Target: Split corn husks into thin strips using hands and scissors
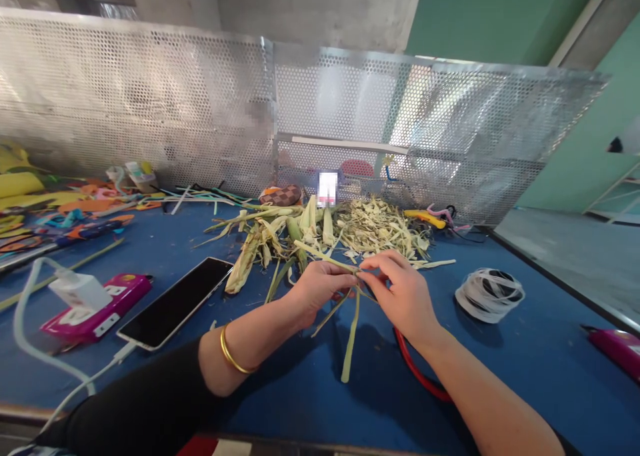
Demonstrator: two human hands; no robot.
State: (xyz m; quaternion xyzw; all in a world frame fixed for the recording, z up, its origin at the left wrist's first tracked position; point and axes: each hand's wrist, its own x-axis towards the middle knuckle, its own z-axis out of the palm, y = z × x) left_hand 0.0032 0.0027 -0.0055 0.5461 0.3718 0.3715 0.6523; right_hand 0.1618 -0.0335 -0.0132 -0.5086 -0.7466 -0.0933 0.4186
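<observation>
Clearly, both hands meet over the blue bench (505, 389), with the thumb and forefinger of the left hand (320, 286) pinched on the pale husk strips (351, 343) and the right hand (403, 296) closed on them at the same spot. The strips fan out from that pinch, some dangling. Dry fibre looks apt to split if the hands pull hard or bend it sharply, and a loosened pinch could let the crossing slip apart. The loose husks (245, 263) just beyond could snag the long upper end. Near the left forearm, the black sleeve (145, 393) could catch the white cable (123, 353) and drag the plugged-in phone (175, 303).
</observation>
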